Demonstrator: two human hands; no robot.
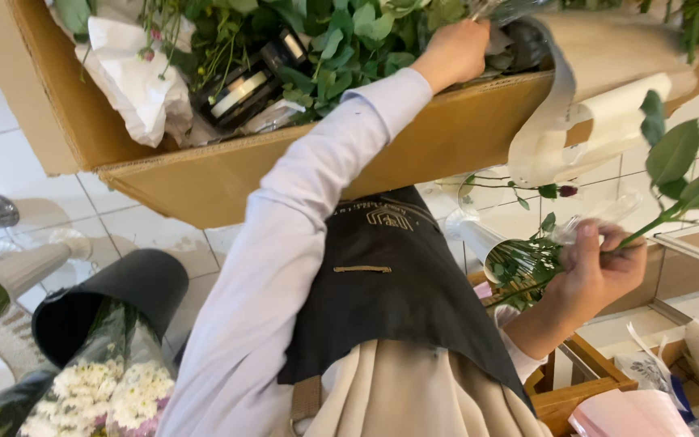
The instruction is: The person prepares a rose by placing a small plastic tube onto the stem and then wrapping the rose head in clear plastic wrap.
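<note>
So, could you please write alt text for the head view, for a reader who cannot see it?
Seen from above, a person in a dark apron reaches the left hand into a cardboard box of green stems, while the right hand holds a leafy stem. White flowers in a black bucket stand on the tiled floor.

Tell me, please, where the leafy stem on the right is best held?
Grip the leafy stem on its bare lower stretch, from the side, as the right hand does: it is thin, leafless there, while leaves crowd the far end.
</note>
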